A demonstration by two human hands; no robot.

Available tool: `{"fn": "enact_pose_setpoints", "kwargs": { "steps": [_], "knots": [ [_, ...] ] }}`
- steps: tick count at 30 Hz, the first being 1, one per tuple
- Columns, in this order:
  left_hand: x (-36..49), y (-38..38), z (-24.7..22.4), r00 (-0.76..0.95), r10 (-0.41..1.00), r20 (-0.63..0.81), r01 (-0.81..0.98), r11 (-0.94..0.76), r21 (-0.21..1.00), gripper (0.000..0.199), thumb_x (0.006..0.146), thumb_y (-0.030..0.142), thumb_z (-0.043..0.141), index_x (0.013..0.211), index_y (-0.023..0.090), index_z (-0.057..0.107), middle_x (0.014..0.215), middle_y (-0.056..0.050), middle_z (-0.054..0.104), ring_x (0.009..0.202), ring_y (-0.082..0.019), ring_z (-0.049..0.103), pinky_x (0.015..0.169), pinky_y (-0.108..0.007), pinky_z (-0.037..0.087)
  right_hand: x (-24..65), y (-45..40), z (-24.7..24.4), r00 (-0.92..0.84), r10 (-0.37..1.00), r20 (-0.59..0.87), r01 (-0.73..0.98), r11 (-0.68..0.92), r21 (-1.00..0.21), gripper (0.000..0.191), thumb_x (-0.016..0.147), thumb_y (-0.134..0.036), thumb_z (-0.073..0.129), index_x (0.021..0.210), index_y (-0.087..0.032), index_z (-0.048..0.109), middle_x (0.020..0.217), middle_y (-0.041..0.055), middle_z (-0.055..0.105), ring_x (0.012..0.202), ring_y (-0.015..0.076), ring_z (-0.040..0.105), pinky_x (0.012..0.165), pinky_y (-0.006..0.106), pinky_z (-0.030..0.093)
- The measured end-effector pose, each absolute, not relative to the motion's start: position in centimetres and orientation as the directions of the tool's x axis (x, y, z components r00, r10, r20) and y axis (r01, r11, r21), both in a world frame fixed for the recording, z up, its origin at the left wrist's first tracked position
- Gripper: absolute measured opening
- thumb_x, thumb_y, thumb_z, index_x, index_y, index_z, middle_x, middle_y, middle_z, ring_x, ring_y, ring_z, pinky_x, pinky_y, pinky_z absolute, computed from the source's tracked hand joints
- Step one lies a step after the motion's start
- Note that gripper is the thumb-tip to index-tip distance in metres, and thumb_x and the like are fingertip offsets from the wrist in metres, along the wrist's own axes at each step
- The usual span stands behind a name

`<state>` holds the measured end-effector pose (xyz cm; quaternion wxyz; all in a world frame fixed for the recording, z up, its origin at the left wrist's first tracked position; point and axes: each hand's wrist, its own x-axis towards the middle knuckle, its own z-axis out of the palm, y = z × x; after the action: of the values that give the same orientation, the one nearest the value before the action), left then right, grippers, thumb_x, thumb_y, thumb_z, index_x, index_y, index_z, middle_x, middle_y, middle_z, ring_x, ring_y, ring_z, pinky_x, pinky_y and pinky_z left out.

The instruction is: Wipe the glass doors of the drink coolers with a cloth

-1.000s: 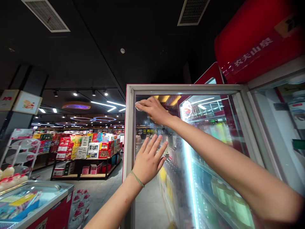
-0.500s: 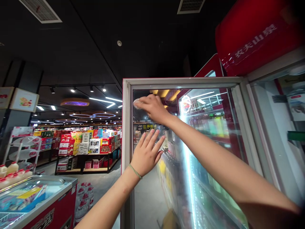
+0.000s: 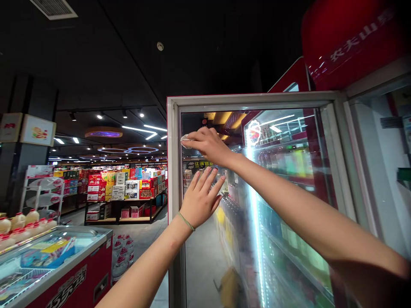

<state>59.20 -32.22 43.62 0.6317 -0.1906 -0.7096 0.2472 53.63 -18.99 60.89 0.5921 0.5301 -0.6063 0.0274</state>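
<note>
In the head view the glass door (image 3: 205,261) of a drinks fridge stands swung out, with a pale frame around its pane. My right hand (image 3: 210,146) is closed on a white cloth or tissue (image 3: 185,140), which it presses against the glass near the upper left corner. Much of the cloth is hidden under the fingers. Lower on the pane, my left hand (image 3: 201,197) lies flat with fingers spread and holds nothing. A thin green band (image 3: 186,221) circles the left wrist.
A red-sided chest freezer (image 3: 73,273) stands at lower left, with white jugs (image 3: 24,226) beside it. Packs of bottled water (image 3: 122,252) sit on the floor. Beyond is a display of gift boxes (image 3: 128,186). The fridge's red header (image 3: 349,42) juts out above right.
The view has shifted slightly, so the door frame sits a little higher and further right. My right hand with the cloth is slightly lower against the pane; the left stays flat on it.
</note>
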Motion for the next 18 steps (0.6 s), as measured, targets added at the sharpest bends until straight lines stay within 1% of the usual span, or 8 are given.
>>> {"fn": "enact_pose_setpoints", "kwargs": {
  "steps": [2, 4, 6, 8, 11, 15, 18],
  "knots": [
    [59.1, -32.3, 43.6, -0.122, 0.586, 0.801, -0.043, 0.804, -0.594, 0.059, 0.103, 0.041, 0.050, 0.158, 0.022, 0.040, 0.167, -0.010, 0.038, 0.158, -0.030, 0.030, 0.128, -0.052, 0.029, 53.6, -18.8, 60.8, 0.265, -0.638, 0.723, -0.658, 0.428, 0.619, 0.054, 0.103, -0.015, 0.032, 0.143, -0.039, 0.059, 0.146, 0.0012, 0.058, 0.122, 0.0316, 0.047, 0.098, 0.050, 0.035],
    [59.1, -32.3, 43.5, -0.121, 0.587, 0.801, -0.043, 0.803, -0.595, 0.059, 0.103, 0.041, 0.051, 0.158, 0.022, 0.040, 0.167, -0.010, 0.037, 0.158, -0.030, 0.030, 0.128, -0.052, 0.029, 53.7, -18.7, 60.8, 0.260, -0.605, 0.752, -0.657, 0.460, 0.598, 0.057, 0.102, -0.013, 0.031, 0.143, -0.038, 0.060, 0.146, 0.0014, 0.059, 0.121, 0.0319, 0.046, 0.097, 0.051, 0.035],
    [59.1, -32.3, 43.5, -0.123, 0.583, 0.803, -0.040, 0.806, -0.591, 0.060, 0.102, 0.040, 0.051, 0.159, 0.022, 0.040, 0.167, -0.010, 0.037, 0.158, -0.030, 0.030, 0.128, -0.053, 0.029, 53.8, -18.7, 60.7, 0.256, -0.615, 0.746, -0.659, 0.454, 0.600, 0.058, 0.101, -0.012, 0.031, 0.144, -0.039, 0.059, 0.146, 0.0015, 0.058, 0.121, 0.0318, 0.046, 0.097, 0.051, 0.035],
    [59.2, -32.3, 43.5, -0.123, 0.581, 0.805, -0.037, 0.808, -0.588, 0.060, 0.102, 0.040, 0.052, 0.158, 0.022, 0.040, 0.167, -0.010, 0.038, 0.158, -0.029, 0.030, 0.128, -0.052, 0.029, 53.8, -18.8, 60.6, 0.251, -0.621, 0.743, -0.664, 0.448, 0.599, 0.056, 0.102, -0.015, 0.033, 0.144, -0.041, 0.059, 0.147, 0.0014, 0.058, 0.122, 0.0320, 0.047, 0.099, 0.052, 0.035],
    [59.3, -32.2, 43.6, -0.115, 0.582, 0.805, -0.038, 0.807, -0.589, 0.059, 0.102, 0.040, 0.052, 0.157, 0.023, 0.042, 0.167, -0.009, 0.039, 0.157, -0.029, 0.031, 0.128, -0.052, 0.030, 53.8, -18.9, 60.5, 0.235, -0.543, 0.806, -0.683, 0.498, 0.534, 0.050, 0.103, -0.020, 0.039, 0.144, -0.042, 0.059, 0.148, 0.0021, 0.056, 0.123, 0.0337, 0.046, 0.101, 0.054, 0.034],
    [59.3, -32.2, 43.4, -0.115, 0.576, 0.810, -0.040, 0.812, -0.583, 0.059, 0.102, 0.040, 0.053, 0.158, 0.023, 0.041, 0.166, -0.009, 0.040, 0.157, -0.029, 0.032, 0.128, -0.052, 0.030, 53.7, -18.8, 60.2, 0.238, -0.621, 0.747, -0.673, 0.450, 0.588, 0.053, 0.103, -0.015, 0.036, 0.141, -0.043, 0.060, 0.147, -0.0003, 0.057, 0.123, 0.0318, 0.047, 0.098, 0.051, 0.036],
    [59.2, -32.3, 43.0, -0.129, 0.563, 0.816, -0.042, 0.820, -0.571, 0.064, 0.101, 0.038, 0.054, 0.161, 0.024, 0.036, 0.168, -0.008, 0.037, 0.158, -0.029, 0.030, 0.129, -0.052, 0.028, 53.8, -18.6, 59.8, 0.233, -0.576, 0.784, -0.675, 0.485, 0.557, 0.051, 0.103, -0.017, 0.039, 0.142, -0.043, 0.060, 0.146, 0.0004, 0.058, 0.123, 0.0330, 0.046, 0.097, 0.051, 0.036]
  ]
}}
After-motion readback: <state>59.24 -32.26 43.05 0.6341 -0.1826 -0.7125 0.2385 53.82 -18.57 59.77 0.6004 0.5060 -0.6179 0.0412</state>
